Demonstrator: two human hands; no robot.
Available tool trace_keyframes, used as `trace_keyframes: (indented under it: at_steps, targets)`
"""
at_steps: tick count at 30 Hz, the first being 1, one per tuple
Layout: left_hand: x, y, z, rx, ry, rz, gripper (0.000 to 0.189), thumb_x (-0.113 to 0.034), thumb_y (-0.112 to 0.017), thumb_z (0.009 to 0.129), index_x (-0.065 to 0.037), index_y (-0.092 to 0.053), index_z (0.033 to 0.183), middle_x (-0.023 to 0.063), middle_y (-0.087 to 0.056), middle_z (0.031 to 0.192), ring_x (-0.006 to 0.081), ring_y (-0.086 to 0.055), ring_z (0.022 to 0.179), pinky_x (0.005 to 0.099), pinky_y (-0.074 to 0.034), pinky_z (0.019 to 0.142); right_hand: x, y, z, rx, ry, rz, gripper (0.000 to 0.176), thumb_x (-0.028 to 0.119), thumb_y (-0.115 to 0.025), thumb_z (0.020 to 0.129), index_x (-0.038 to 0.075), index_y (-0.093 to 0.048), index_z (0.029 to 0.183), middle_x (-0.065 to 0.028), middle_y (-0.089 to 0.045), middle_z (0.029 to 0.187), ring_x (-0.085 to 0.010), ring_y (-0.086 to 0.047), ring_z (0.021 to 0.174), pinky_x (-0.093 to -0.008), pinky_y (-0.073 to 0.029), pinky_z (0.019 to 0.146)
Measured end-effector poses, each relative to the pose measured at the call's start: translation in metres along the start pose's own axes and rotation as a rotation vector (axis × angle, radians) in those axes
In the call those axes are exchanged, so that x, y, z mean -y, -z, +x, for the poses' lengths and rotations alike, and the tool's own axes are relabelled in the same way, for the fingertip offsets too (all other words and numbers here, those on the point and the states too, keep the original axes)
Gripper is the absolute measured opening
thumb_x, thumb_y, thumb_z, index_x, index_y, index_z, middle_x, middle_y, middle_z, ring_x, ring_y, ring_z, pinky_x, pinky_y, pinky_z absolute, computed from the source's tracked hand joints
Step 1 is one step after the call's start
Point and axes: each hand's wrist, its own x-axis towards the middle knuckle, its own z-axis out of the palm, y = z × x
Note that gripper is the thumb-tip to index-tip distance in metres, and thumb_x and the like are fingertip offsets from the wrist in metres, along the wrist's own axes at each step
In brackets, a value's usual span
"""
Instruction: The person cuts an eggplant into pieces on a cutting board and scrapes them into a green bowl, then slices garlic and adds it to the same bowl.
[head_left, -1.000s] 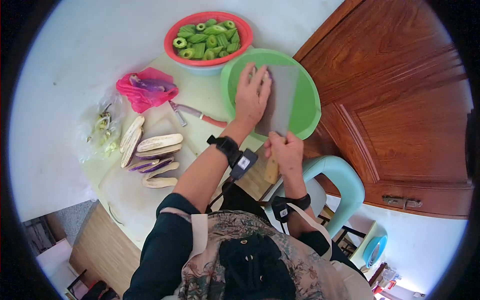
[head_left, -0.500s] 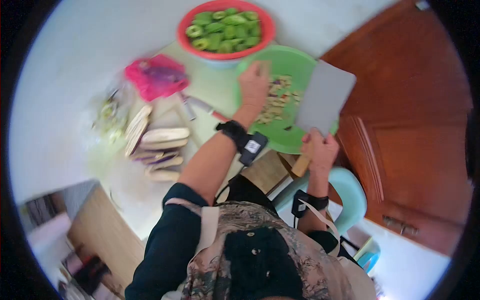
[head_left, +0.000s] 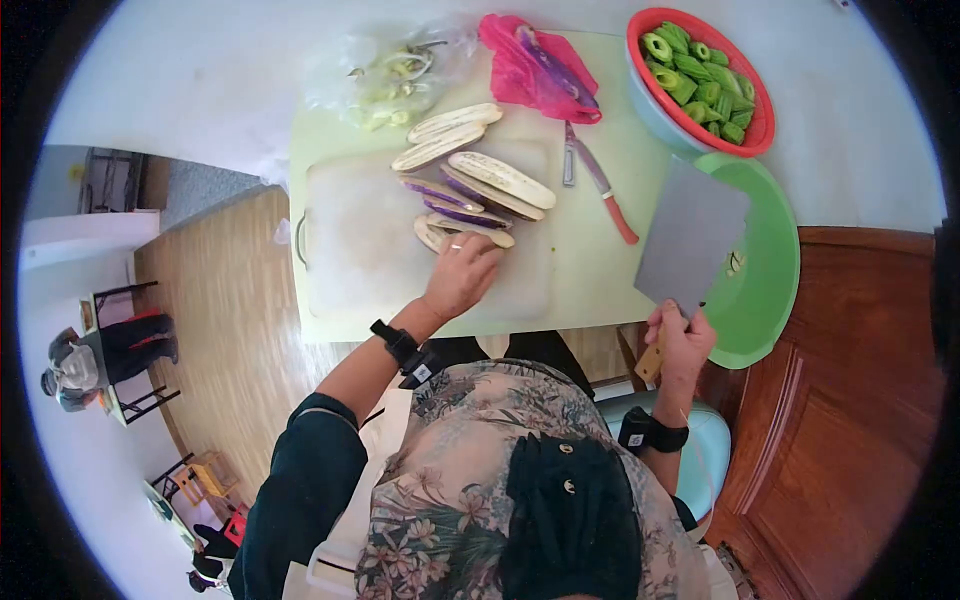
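"Purple-skinned, pale-fleshed eggplant slices [head_left: 502, 180] lie where?"

"Grouped on the far right part of a white cutting board [head_left: 370, 250], on a pale green bench [head_left: 600, 290]. The left hand [head_left: 462, 275] reaches over the nearest slice [head_left: 499, 238], fingers bent and touching it. Whether they pinch it or only rest there, I cannot tell."

"And the right hand [head_left: 685, 340]?"

"Its grip is wrapped around the wooden handle of a broad cleaver [head_left: 692, 232], well apart from the left hand."

"How is this best handled?"

"I'd take each slice by its sides, lightly, as the flesh looks soft, and hold the blade away until the slice lies flat and the fingertips are curled back."

"What stands in the way?"

"Between board and cleaver lie a peeler [head_left: 569, 165] and a red-handled knife [head_left: 603, 188]; a sleeve or slice could catch them. The cleaver overlaps the side of a green basin [head_left: 770, 280] in view, so it could knock the rim."

"Anything beyond?"

"A pink bag [head_left: 515, 75], a clear bag [head_left: 385, 85] of green scraps, and a red basket [head_left: 635, 45] of cut green vegetables."
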Motion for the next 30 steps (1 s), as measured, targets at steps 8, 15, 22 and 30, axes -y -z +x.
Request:
trace_keyframes:
  at_steps: [8,15,22,30]
  targets:
    - [0.023,0.013,-0.027,0.242,-0.067,0.209,0.039,-0.006,-0.061,0.072,-0.009,-0.057,0.111,0.0119,-0.050,0.121,0.0315,-0.038,0.128,0.0549,-0.025,0.106,0.006,-0.057,-0.019,0.215,0.042,-0.085,0.012,0.007,-0.058,0.087,-0.002,-0.060,0.079,-0.0033,-0.060,0.066,-0.0082,-0.053,0.049,-0.0226,-0.043,0.046]
    - [0.049,0.024,-0.068,0.100,-0.092,0.127,0.027,-0.004,-0.062,0.071,-0.005,-0.052,0.097,0.0147,-0.050,0.111,0.0366,-0.042,0.123,0.0570,-0.029,0.104,0.000,-0.088,-0.039,0.252,0.023,-0.113,0.015,0.008,-0.058,0.087,-0.002,-0.060,0.076,-0.0035,-0.060,0.064,-0.0080,-0.052,0.049,-0.0229,-0.042,0.047]
    - [0.060,0.053,-0.101,-0.339,0.172,-0.122,0.034,0.000,-0.075,0.069,-0.004,-0.051,0.093,0.0163,-0.051,0.109,0.0374,-0.054,0.108,0.0380,-0.052,0.084,0.001,-0.128,-0.053,0.360,-0.024,-0.176,0.015,0.009,-0.059,0.087,-0.002,-0.060,0.077,-0.0035,-0.060,0.064,-0.0077,-0.051,0.049,-0.0231,-0.041,0.046]
    - [0.085,0.079,-0.144,-0.308,0.367,-0.123,0.031,0.001,-0.073,0.070,-0.004,-0.055,0.095,0.0150,-0.056,0.111,0.0321,-0.058,0.100,0.0362,-0.051,0.080,-0.020,-0.183,-0.063,0.588,0.054,-0.349,0.016,0.012,-0.058,0.087,-0.003,-0.062,0.087,0.0003,-0.053,0.057,-0.0067,-0.048,0.047,-0.0247,-0.039,0.045]
